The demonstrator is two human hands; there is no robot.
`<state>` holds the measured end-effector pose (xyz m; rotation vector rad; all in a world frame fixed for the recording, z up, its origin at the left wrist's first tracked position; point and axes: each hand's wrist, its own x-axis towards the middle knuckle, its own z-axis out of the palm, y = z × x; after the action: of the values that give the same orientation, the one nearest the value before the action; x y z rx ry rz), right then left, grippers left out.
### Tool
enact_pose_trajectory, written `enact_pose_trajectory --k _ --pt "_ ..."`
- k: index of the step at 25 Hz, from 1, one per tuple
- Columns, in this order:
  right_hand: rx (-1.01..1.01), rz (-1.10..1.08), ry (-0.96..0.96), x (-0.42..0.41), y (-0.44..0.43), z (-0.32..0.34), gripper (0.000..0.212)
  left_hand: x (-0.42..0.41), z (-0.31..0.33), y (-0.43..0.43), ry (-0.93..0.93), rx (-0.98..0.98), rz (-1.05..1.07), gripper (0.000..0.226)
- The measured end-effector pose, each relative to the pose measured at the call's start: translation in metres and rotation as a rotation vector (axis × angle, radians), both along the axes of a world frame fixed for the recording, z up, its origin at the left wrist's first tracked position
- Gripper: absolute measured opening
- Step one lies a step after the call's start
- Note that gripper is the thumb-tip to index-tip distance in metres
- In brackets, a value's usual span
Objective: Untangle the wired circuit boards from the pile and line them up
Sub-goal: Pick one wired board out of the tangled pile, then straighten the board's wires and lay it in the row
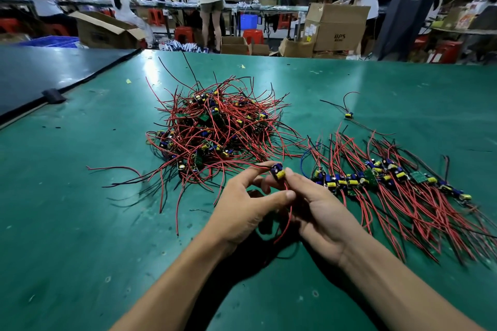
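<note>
A tangled pile of small circuit boards with red and black wires (212, 131) lies in the middle of the green table (80, 196). To its right, a row of boards (387, 177) lies side by side, wires fanned toward me. Between them, near the front, both hands hold one board (277, 171) with yellow and blue parts just above the table. My left hand (242, 207) pinches it from the left, thumb stretched under it. My right hand (320, 207) pinches it from the right. Its red wire (287, 212) hangs between my palms.
A single board with wires (349, 115) lies apart at the back right. A dark mat (40, 75) borders the table's left side, with a black clip (53, 95) on the seam. Beyond the far edge are cardboard boxes (336, 27), red stools and several people working.
</note>
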<state>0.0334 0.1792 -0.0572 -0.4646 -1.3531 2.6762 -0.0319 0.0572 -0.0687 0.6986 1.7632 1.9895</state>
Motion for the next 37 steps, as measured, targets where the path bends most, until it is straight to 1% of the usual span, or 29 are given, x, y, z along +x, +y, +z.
enact_pose_trajectory --k 1,2,4,5,7,10,12,14,15,17,20,21,22,26,29,33,35,37 --pt "0.009 -0.009 0.0 0.0 0.0 0.0 0.04 -0.001 -0.001 0.001 0.002 0.006 0.024 0.033" --pt "0.029 -0.015 -0.004 0.002 0.0 0.001 0.035 -0.002 -0.002 0.002 -0.006 0.01 0.044 0.026" --pt "0.067 -0.006 -0.015 0.004 -0.002 0.002 0.018 -0.004 -0.003 0.004 -0.05 0.011 0.085 0.013" --pt "0.069 0.007 -0.013 0.004 -0.003 0.002 0.015 -0.005 -0.003 0.005 -0.076 0.018 0.104 0.011" --pt "0.09 0.027 -0.027 0.004 -0.003 0.001 0.013 -0.008 -0.004 0.006 -0.098 0.017 0.145 0.012" --pt "0.155 0.052 -0.049 0.004 -0.003 0.002 0.017 -0.009 -0.003 0.006 -0.109 0.024 0.19 0.015" --pt "0.23 0.027 -0.072 0.003 -0.003 0.0 0.016 -0.009 -0.001 0.005 -0.116 0.029 0.197 0.018" --pt "0.382 -0.01 -0.084 0.003 -0.003 -0.002 0.014 -0.01 0.001 0.005 -0.163 0.05 0.167 0.02" --pt "0.49 -0.015 -0.063 0.004 -0.002 -0.002 0.015 -0.01 0.002 0.004 -0.214 0.076 0.146 0.021" --pt "0.752 -0.004 0.009 0.006 0.0 -0.001 0.019 -0.012 0.004 0.003 -0.303 0.111 0.125 0.022" --pt "1.14 -0.027 0.052 0.009 0.002 0.0 0.019 -0.015 0.008 0.002 -0.364 0.128 0.121 0.024" --pt "1.228 -0.023 0.053 0.009 0.002 -0.001 0.019 -0.016 0.008 0.001 -0.381 0.141 0.121 0.027" --pt "1.275 -0.008 0.057 0.01 0.002 -0.002 0.02 -0.017 0.009 -0.001 -0.386 0.15 0.131 0.029" --pt "1.277 0.071 0.115 0.012 -0.003 -0.003 0.021 -0.028 0.011 -0.007 -0.321 0.155 0.241 0.028" --pt "1.202 0.145 0.1 0.015 -0.004 -0.004 0.023 -0.033 0.012 -0.011 -0.348 0.182 0.274 0.023" --pt "1.241 0.214 0.067 0.016 0.0 -0.002 0.025 -0.035 0.012 -0.013 -0.38 0.196 0.333 0.021" --pt "1.175 0.221 0.049 0.014 0.002 -0.001 0.025 -0.036 0.014 -0.013 -0.372 0.216 0.347 0.021" --pt "1.055 0.263 -0.01 0.013 0.004 0.0 0.028 -0.034 0.014 -0.012 -0.357 0.222 0.34 0.022"
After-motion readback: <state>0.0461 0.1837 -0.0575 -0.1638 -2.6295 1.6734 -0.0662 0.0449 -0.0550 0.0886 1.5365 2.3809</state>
